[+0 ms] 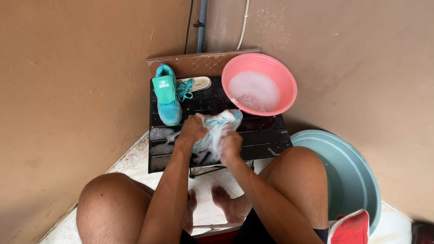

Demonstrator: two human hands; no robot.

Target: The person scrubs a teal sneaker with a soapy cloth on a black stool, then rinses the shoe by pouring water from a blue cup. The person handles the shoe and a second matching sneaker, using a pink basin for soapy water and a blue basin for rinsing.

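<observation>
A soapy turquoise sneaker (220,125) is held over a low black slatted table (266,135). My left hand (193,128) grips its left side. My right hand (231,145) is closed against its lower right side; whether it holds a brush or cloth is hidden. A second turquoise sneaker (167,95) stands upright at the table's far left, with a beige insole (199,83) and turquoise laces (184,88) beside it. A pink basin (282,77) of foamy water rests on the table's far right corner.
Foam lies on the table's left slats (162,135). A large pale green basin (357,176) sits on the floor at right, a red and white object (350,228) at its near edge. Brown walls meet behind the table, with pipes (201,25) in the corner. My bare feet (226,203) rest on white tiles.
</observation>
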